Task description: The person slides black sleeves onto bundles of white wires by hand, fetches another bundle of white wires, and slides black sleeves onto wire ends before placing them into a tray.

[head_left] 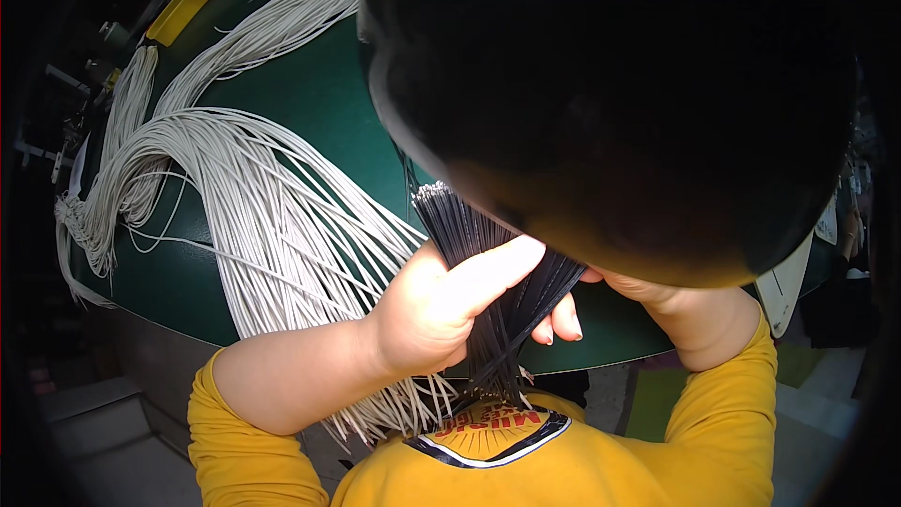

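A thick bundle of thin black wires is in my left hand, whose thumb lies across the front while fingertips show behind. The upper wire ends look pale and silvery. The lower ends fan out above the front of my shirt. My right hand is close to the bundle's right side; a large dark rounded object hides most of it, so its fingers and anything in them cannot be made out. Beside my left forearm, a large bundle of white wires drapes over the table and hangs past its near edge.
More white wires stretch across the far left of the green table. A yellow tray stands at the far left edge. The dark rounded object covers much of the upper right. A pale flat panel is beyond my right arm.
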Demonstrator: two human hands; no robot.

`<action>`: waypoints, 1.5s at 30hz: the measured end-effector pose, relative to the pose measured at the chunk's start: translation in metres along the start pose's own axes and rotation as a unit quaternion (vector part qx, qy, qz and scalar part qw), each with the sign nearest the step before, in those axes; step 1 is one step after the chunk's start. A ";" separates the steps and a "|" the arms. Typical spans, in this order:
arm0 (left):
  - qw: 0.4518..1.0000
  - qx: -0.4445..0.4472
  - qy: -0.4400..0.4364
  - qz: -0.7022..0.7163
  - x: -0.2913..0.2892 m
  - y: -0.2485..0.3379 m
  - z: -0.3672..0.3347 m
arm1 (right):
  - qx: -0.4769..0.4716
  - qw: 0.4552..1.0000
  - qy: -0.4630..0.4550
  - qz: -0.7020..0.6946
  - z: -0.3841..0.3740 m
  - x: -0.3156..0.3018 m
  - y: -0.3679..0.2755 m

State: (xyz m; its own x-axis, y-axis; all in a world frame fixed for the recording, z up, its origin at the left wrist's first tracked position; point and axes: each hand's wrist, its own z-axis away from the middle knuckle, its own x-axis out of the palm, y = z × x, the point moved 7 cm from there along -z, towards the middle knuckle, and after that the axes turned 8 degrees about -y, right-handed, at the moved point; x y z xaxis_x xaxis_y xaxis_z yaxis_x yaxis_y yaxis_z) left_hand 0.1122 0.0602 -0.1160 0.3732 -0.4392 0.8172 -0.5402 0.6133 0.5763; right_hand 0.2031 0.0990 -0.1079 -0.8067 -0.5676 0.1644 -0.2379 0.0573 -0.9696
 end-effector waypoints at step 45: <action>0.999 -0.022 0.013 -0.039 -0.008 -0.002 0.003 | 0.043 0.994 -0.012 -0.101 -0.007 0.008 0.004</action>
State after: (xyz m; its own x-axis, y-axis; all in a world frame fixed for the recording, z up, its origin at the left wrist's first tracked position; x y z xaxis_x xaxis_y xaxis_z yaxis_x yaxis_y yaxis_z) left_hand 0.1087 0.0602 -0.1236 0.4331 -0.4702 0.7690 -0.4749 0.6061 0.6380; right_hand 0.1918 0.1004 -0.1093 -0.7330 -0.5805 0.3546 -0.3465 -0.1300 -0.9290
